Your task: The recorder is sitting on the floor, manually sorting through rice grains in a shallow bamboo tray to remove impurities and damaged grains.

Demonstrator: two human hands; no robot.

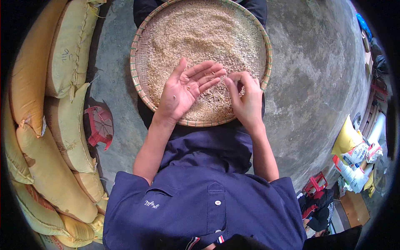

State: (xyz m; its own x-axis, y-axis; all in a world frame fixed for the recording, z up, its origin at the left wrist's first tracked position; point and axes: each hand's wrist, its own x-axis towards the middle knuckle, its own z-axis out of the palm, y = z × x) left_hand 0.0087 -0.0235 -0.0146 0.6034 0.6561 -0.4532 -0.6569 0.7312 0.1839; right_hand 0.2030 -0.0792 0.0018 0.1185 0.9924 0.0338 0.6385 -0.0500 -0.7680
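Observation:
A round woven bamboo tray [134,62] rests across my lap, spread with pale husked grain [187,31]. Browner, unhusked-looking grains [216,98] gather toward its near side. Above the tray my left hand [185,85] is palm up, fingers stretched out, with a few loose grains on its palm and fingers. Close to the left fingertips, my right hand [246,96] has its thumb and forefinger pinched together. Whatever lies between those fingertips is too small to make out.
Stacked full yellow and green sacks [66,137] line the left side. A red plastic stool [99,125] stands beside them on the grey concrete floor [304,83]. Along the right wall lie a yellow bag [346,135], assorted packages, another red stool [316,183] and dark cloth [321,214].

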